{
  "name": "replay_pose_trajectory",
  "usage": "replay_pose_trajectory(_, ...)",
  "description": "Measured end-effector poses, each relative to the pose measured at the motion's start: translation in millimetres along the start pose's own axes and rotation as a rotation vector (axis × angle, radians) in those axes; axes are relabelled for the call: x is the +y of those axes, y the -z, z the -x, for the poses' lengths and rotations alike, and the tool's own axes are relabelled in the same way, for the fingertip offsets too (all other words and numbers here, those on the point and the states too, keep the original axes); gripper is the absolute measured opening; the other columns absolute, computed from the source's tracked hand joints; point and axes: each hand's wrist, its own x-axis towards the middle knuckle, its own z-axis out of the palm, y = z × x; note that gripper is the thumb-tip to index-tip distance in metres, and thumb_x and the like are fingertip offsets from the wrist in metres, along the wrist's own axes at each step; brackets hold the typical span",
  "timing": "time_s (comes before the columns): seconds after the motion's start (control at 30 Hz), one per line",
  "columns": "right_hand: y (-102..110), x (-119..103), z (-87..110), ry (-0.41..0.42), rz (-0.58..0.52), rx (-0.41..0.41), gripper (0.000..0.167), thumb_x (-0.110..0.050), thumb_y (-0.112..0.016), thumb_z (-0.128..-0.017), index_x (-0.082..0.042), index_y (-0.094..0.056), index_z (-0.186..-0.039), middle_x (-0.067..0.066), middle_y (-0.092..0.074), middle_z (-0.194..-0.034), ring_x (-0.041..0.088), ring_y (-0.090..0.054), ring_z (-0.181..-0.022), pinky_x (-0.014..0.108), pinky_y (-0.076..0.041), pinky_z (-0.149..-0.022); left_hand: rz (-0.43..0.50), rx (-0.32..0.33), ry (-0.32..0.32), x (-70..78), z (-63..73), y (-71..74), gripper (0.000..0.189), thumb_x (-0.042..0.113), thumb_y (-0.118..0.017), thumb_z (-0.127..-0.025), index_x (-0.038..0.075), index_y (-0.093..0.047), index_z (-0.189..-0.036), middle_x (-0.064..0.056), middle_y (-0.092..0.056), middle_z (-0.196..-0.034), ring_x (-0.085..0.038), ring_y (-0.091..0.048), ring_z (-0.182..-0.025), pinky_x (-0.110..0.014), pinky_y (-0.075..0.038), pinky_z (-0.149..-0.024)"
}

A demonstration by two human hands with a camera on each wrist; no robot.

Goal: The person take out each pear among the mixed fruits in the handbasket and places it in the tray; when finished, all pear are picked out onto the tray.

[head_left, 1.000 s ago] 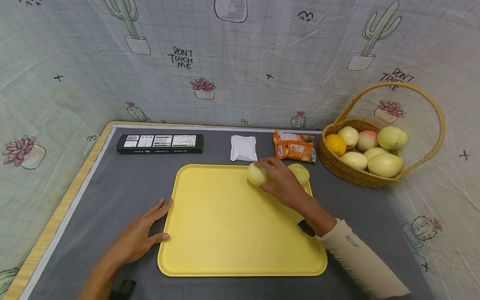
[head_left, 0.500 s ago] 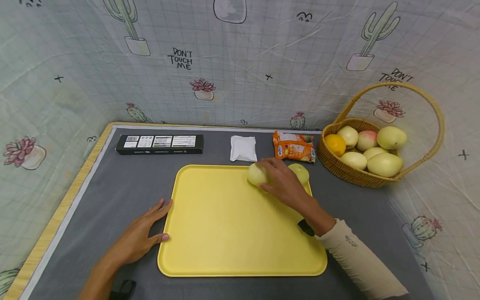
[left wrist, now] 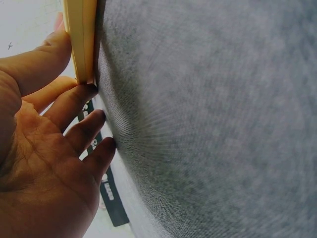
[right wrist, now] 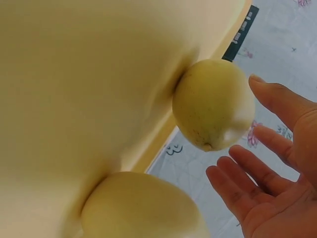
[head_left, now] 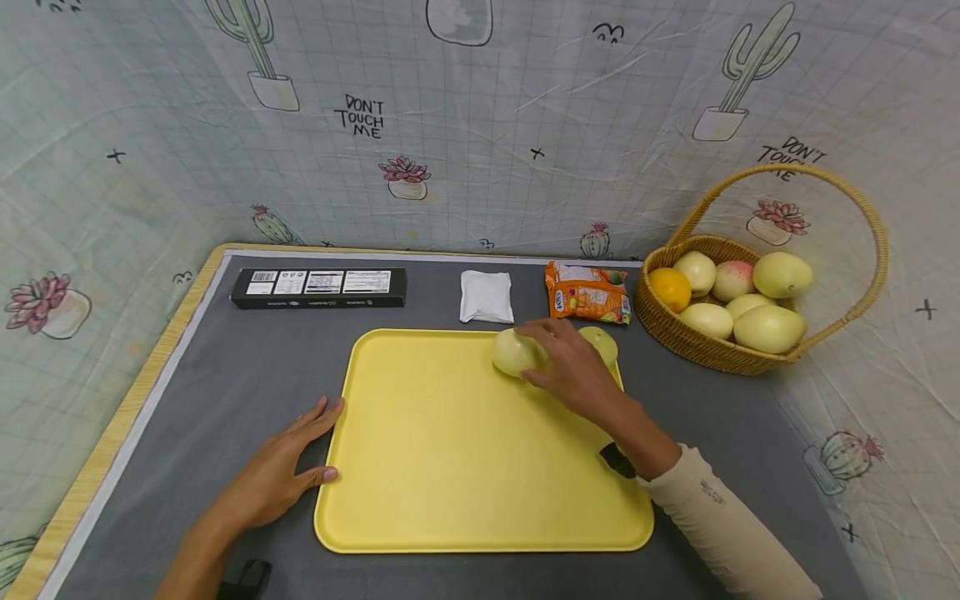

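A pale yellow-green round fruit sits on the yellow tray near its back edge. My right hand is just right of it; in the right wrist view, the thumb and relaxed fingers stand slightly apart from the fruit. A second similar fruit sits in the tray's back right corner, partly behind the hand. At the tray's left rim, my left hand touches with outstretched fingertips and thumb. The left wrist view shows that hand against the tray's side.
Behind the tray lie a black box, a white packet and an orange snack packet. A wicker basket of fruit with a tall handle stands at the back right. A patterned cloth hangs behind the table.
My right hand has shifted slightly right, baring more of the fruit, which stays in about the same place. The left hand has not moved.
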Motion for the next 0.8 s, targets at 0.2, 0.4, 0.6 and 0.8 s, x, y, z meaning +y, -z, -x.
replay_pose_trajectory(0.2, 9.8, 3.5, 3.2, 0.034, -0.009, 0.087, 0.065, -0.025, -0.093, -0.085, -0.015, -0.066, -0.143, 0.012, -0.063, -0.142, 0.033, -0.058, -0.133, 0.054, -0.056, -0.104, -0.009, 0.002, -0.003, 0.4, -0.3, 0.0, 0.099, 0.025, -0.086, -0.088, 0.019, -0.031, -0.17, -0.023, -0.028, -0.174, -0.054, -0.029, -0.157, -0.074, -0.035, -0.114)
replay_pose_trajectory(0.4, 28.5, 19.9, 3.4, 0.058, 0.017, 0.25, 0.066, -0.025, -0.095, -0.082, -0.012, -0.067, -0.14, 0.013, -0.066, -0.137, 0.035, -0.059, -0.13, 0.057, -0.053, -0.103, -0.005, 0.0, -0.004, -0.6, -0.6, -0.1, 0.098, 0.027, -0.085, -0.088, 0.02, -0.031, -0.17, -0.022, -0.027, -0.174, -0.054, -0.029, -0.157, -0.074, -0.036, -0.113)
replay_pose_trajectory(0.6, 52.4, 42.3, 6.1, 0.01, 0.016, 0.39, 0.068, -0.021, -0.097, -0.079, -0.011, -0.068, -0.14, 0.019, -0.067, -0.134, 0.041, -0.059, -0.124, 0.06, -0.05, -0.103, 0.01, 0.003, -0.006, -0.9, 0.1, 0.4, 0.098, 0.027, -0.085, -0.088, 0.02, -0.031, -0.17, -0.023, -0.027, -0.174, -0.055, -0.028, -0.157, -0.075, -0.035, -0.112)
replay_pose_trajectory(0.8, 75.0, 70.0, 12.7, -0.069, 0.016, 0.483, 0.065, -0.017, -0.096, -0.08, -0.007, -0.068, -0.138, 0.025, -0.065, -0.132, 0.046, -0.057, -0.119, 0.062, -0.046, -0.101, 0.012, -0.009, 0.005, 0.8, -0.8, 1.4, 0.098, 0.027, -0.085, -0.089, 0.02, -0.03, -0.17, -0.024, -0.026, -0.174, -0.055, -0.027, -0.157, -0.076, -0.035, -0.113)
